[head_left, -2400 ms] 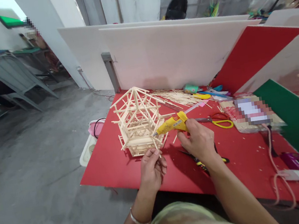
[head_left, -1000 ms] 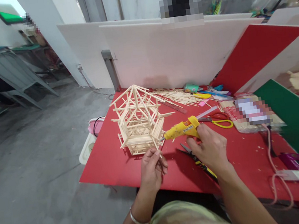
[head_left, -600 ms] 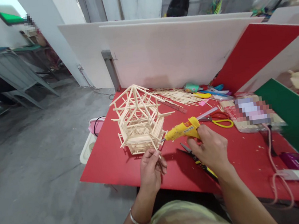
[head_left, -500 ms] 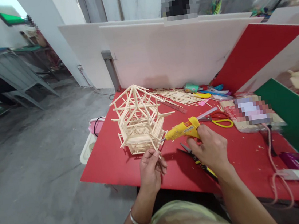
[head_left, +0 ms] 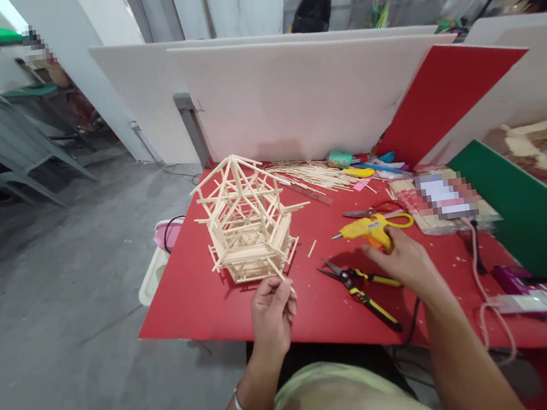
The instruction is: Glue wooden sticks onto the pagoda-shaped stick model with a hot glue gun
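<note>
My left hand (head_left: 271, 313) is closed, pinching a thin wooden stick (head_left: 277, 270) between thumb and fingertips. The stick's upper end overlaps the front lower edge of a many-sided wooden stick model (head_left: 246, 229) with a pointed open roof frame; whether they touch, I cannot tell. A yellow hot glue gun (head_left: 364, 227) lies on its side on the red tabletop, nozzle to the left. By its handle is my right hand (head_left: 410, 264), fingers apart and thumb stretched out. Black-and-yellow snips (head_left: 358, 291) lie below the gun, jaws apart. A short loose stick (head_left: 312, 248) rests between model and gun.
Scissors (head_left: 401, 218) with yellow and red handles lie behind the gun. A pile of thin sticks (head_left: 310, 176) spreads along the back, beside a green roll (head_left: 339, 158). To the right are a phone (head_left: 446, 195) on wrapped packs and a power strip (head_left: 533, 304). White boards (head_left: 309, 93) stand behind.
The glue gun has come down from beside the model onto the table at the right, and my right hand has loosened from it. My left hand still pinches the stick. The view has shifted slightly.
</note>
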`<state>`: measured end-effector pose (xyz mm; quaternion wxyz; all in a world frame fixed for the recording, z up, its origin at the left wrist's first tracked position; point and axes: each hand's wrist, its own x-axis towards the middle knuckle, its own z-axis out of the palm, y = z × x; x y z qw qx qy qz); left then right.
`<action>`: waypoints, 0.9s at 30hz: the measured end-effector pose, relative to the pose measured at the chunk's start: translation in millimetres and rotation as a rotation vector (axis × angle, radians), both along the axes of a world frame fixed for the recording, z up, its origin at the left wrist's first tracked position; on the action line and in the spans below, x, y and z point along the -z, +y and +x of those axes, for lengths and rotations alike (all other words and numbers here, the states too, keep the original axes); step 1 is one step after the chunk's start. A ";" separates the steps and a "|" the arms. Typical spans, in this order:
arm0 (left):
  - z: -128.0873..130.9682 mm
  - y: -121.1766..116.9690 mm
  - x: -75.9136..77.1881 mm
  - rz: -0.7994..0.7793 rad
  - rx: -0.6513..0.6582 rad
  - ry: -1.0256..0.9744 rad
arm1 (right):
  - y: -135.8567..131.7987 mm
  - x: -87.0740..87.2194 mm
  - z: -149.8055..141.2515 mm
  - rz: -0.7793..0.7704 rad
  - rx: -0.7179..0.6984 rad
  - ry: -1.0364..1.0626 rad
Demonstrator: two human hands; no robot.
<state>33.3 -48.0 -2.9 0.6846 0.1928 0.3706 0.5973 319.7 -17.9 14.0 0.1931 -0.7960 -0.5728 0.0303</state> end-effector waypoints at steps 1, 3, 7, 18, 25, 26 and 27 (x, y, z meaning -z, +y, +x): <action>1.1 -0.4 -0.4 0.003 0.023 -0.005 | 0.0 9.5 18.0 -0.062 0.047 0.008; 4.2 -1.4 -1.6 0.005 0.069 -0.018 | -0.9 27.0 46.5 -0.195 0.121 0.009; 11.1 -2.2 -4.9 0.003 0.137 -0.023 | -10.8 36.8 46.9 -0.115 0.097 -0.115; 20.5 1.4 -19.1 -0.062 0.204 -0.182 | -42.1 -48.9 -120.7 0.655 -0.836 0.094; 14.0 7.7 -21.6 -0.080 0.174 -0.218 | -31.1 -41.6 -129.2 0.675 -0.811 0.065; 14.0 8.6 -21.2 -0.075 0.178 -0.218 | -31.1 -40.7 -129.4 0.672 -0.803 0.059; 14.2 9.3 -20.8 -0.070 0.181 -0.217 | -31.0 -40.0 -129.9 0.670 -0.798 0.056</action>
